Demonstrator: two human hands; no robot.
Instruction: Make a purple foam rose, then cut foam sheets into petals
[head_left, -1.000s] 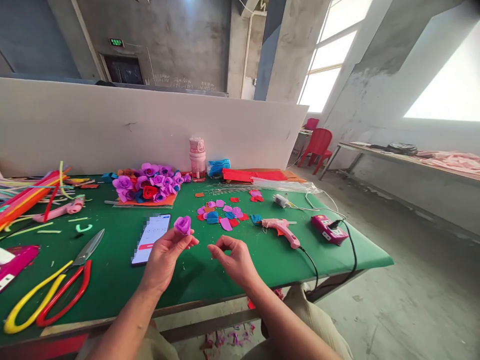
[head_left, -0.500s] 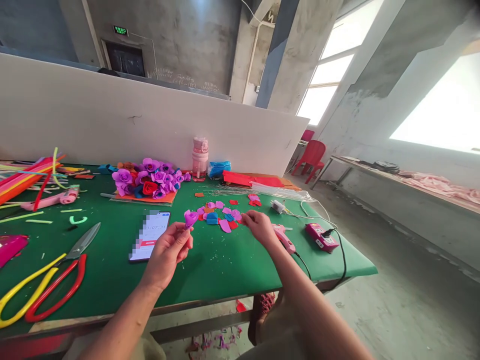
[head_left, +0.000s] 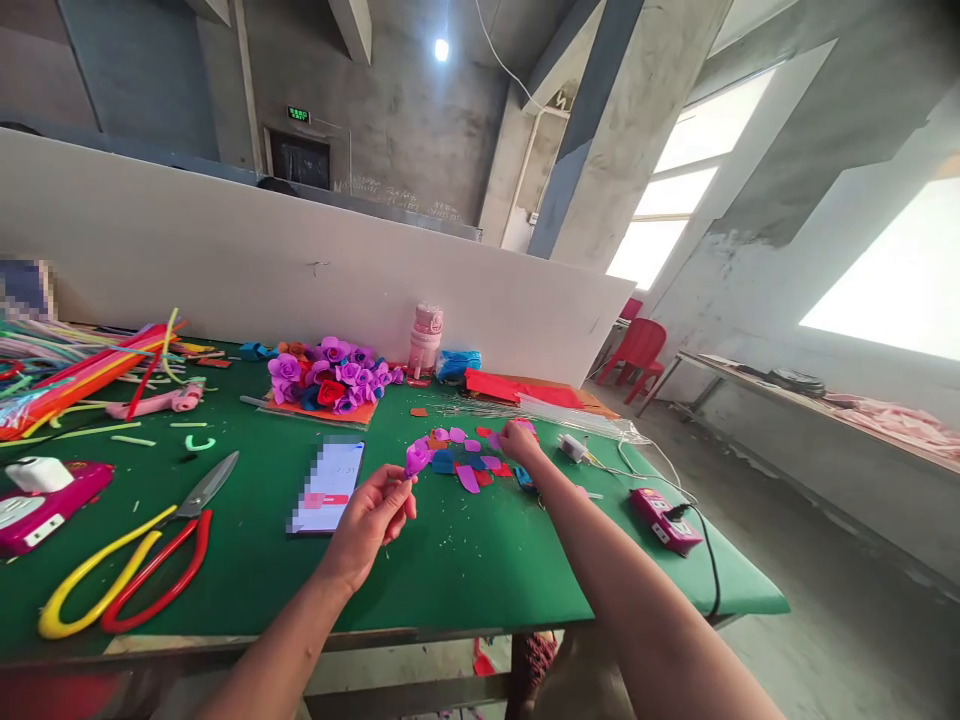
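Observation:
My left hand (head_left: 379,510) pinches a small purple paper flower (head_left: 418,458) upright by its base, above the green table. Reaching forward, my right hand (head_left: 519,442) has its fingers closed together, and a purple petal (head_left: 495,440) shows at the fingertips. Behind that hand lie more purple and red pieces, partly covered. Loose petals (head_left: 469,478) in purple, red, blue and orange are scattered between the hands. My right forearm hides most of the pink glue gun.
A bunch of finished flowers (head_left: 330,372), a pink bottle (head_left: 425,345) and red sheets (head_left: 521,388) stand at the back. Left are scissors (head_left: 169,550), a phone (head_left: 330,490) and pipe cleaners (head_left: 97,380). A power strip (head_left: 666,520) with cables lies right.
My right hand has moved forward and right to the petals farther back. My left hand still holds the purple flower. The camera view has shifted, bringing a second power strip in at left.

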